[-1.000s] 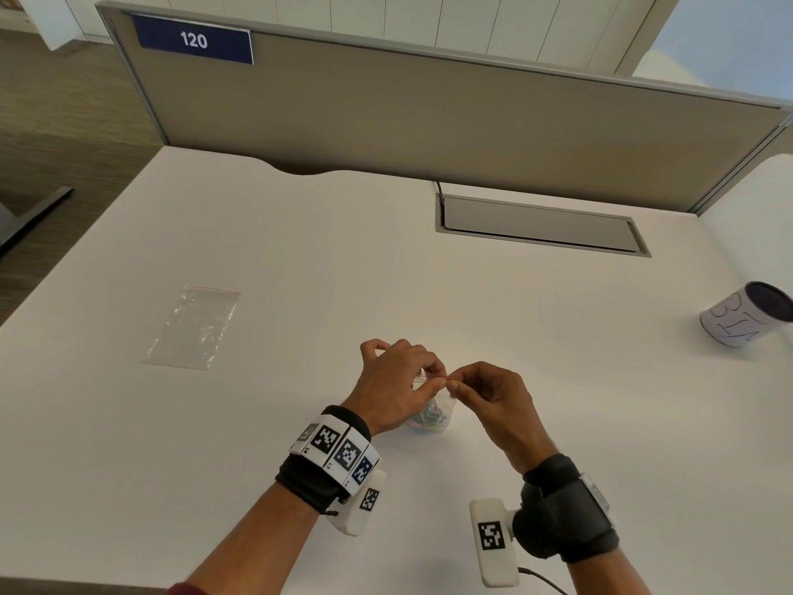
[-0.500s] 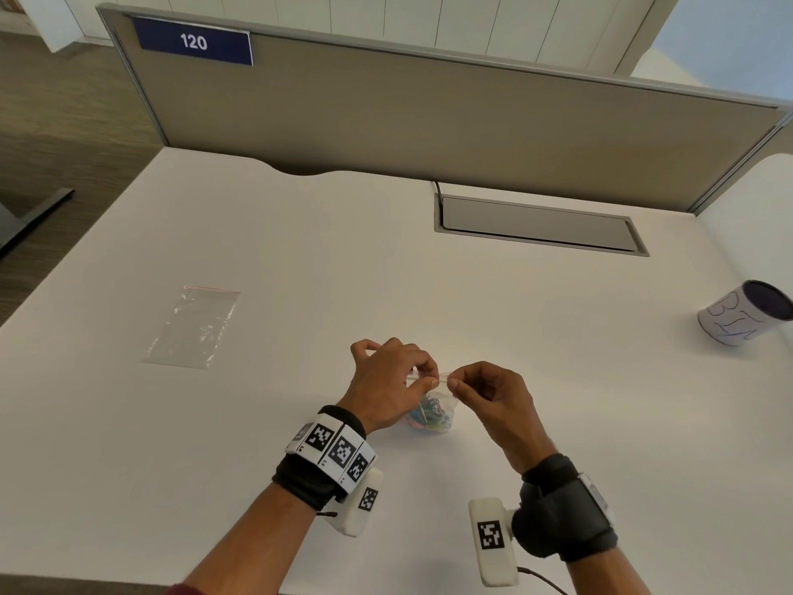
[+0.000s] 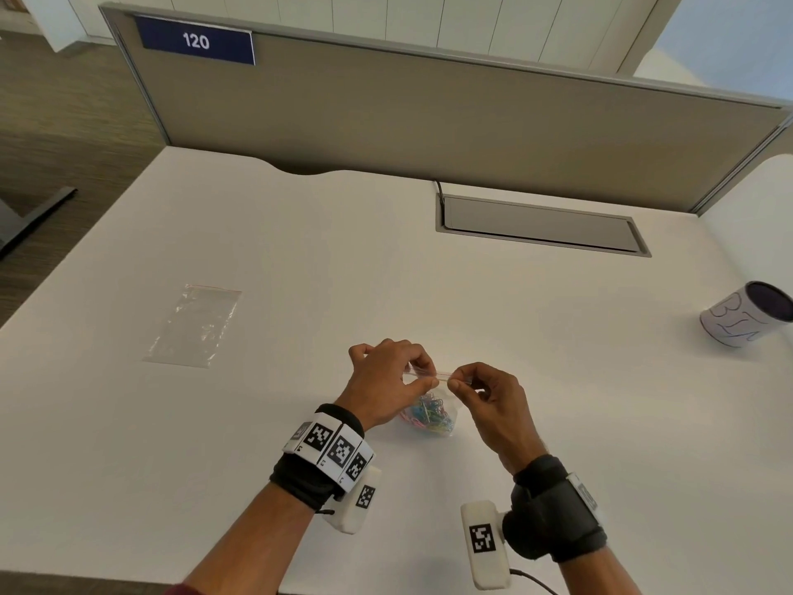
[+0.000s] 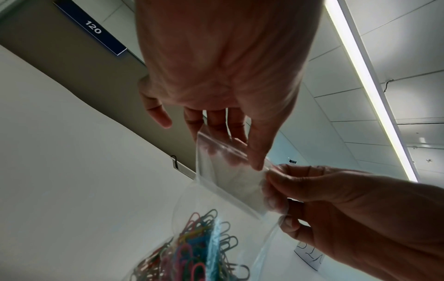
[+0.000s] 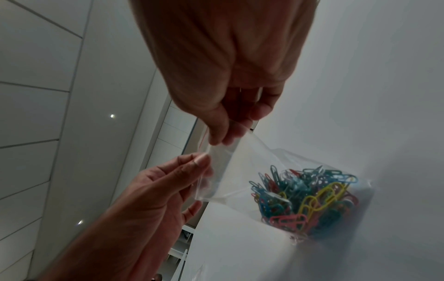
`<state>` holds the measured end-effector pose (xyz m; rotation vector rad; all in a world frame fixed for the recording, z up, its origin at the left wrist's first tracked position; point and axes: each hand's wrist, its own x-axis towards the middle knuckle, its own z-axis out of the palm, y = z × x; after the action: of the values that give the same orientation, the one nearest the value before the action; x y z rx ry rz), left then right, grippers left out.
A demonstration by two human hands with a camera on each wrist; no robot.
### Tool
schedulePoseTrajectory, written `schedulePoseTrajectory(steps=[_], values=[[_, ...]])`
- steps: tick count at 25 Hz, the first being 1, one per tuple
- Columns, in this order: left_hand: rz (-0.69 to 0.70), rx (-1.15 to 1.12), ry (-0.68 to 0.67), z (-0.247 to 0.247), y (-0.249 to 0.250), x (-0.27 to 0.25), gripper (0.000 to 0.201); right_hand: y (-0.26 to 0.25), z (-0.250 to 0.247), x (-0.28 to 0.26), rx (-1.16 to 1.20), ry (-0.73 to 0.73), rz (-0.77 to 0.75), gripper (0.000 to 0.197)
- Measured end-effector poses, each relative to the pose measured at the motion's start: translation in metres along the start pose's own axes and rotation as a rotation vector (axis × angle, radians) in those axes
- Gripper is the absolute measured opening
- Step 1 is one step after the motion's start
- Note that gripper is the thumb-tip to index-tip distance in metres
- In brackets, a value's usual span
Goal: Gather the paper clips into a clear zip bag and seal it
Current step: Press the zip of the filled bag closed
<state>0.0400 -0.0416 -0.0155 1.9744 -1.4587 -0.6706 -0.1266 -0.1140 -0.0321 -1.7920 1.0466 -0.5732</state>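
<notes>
White and bare over most of its top, the bench [image 3: 300, 251] ends at a grey divider panel [image 3: 429, 122] along its far edge. Near the front edge, the left hand [image 3: 382, 380] and right hand [image 3: 489, 401] each pinch the top strip of a clear zip bag [image 3: 433, 405], thumb against fingertips, the bag's bottom resting on the bench. Coloured paper clips [image 3: 429, 416] sit heaped inside it. Only the head view shows a second flat bag [image 3: 193, 326] lying toward the left edge and a recessed grey hatch [image 3: 540, 225] near the far edge. Both wrist views show the bag's upper part stretched between the two pinches. A blue sign [image 3: 195, 40] on the panel reads "120"; a white cup [image 3: 742, 315] on its side by the right edge carries handwriting I cannot read.
</notes>
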Motion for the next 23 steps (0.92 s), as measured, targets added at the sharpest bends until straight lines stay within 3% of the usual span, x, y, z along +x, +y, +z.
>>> schedulePoseTrajectory(steps=[8,12,18,23], values=[[0.02,0.021,0.009,0.0,0.001,-0.001,0.01,-0.003,-0.001,0.0,0.025,-0.034,0.003,0.006],[-0.004,-0.084,0.023,-0.003,-0.009,-0.001,0.023,0.001,0.001,0.002,-0.004,0.018,-0.001,0.007],[-0.083,-0.293,0.027,-0.007,-0.025,-0.001,0.005,0.003,-0.002,0.004,0.022,0.037,0.029,0.007],[-0.12,-0.384,0.038,-0.002,-0.029,0.002,0.002,0.001,0.0,0.004,0.014,0.036,0.034,0.006]])
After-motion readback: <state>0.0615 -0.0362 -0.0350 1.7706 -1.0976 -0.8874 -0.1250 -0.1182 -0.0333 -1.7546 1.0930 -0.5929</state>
